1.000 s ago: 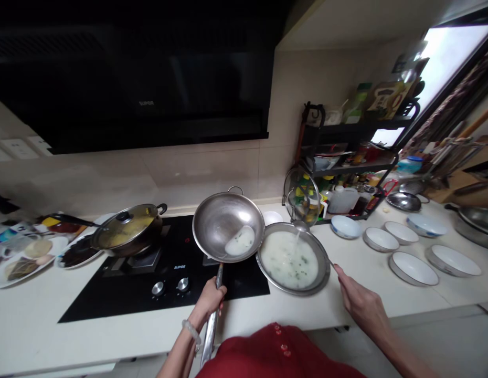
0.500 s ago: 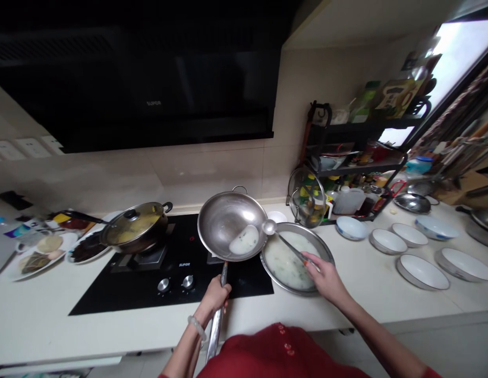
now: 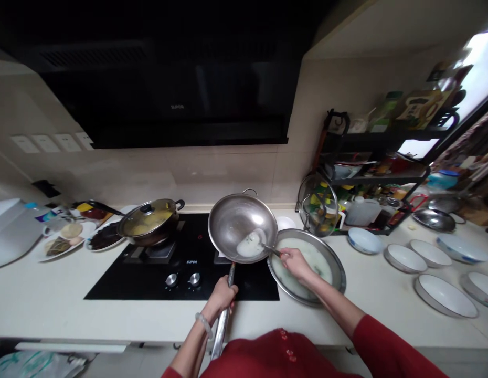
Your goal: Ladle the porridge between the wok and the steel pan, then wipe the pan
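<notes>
My left hand (image 3: 222, 296) is closed round the long handle of a steel wok (image 3: 236, 220), which is tilted over the black cooktop (image 3: 149, 273). A little white soup (image 3: 247, 245) lies low in the wok. My right hand (image 3: 295, 262) grips a metal ladle (image 3: 265, 245) whose bowl dips into that soup. Just to the right, a wide steel basin (image 3: 338, 268) on the counter holds more of the white soup with green flecks. My right forearm passes over the basin.
A lidded pan (image 3: 149, 223) sits on the left burner, with plates of food (image 3: 66, 239) beside it. A black rack (image 3: 370, 178) of bottles and a glass lid (image 3: 318, 205) stand behind the basin. Several white bowls (image 3: 401, 257) line the counter at right.
My right hand moved left from over the basin, bringing the ladle into the wok's soup. The view shifted, so everything sits further right. The wok stays tilted in my left hand.
</notes>
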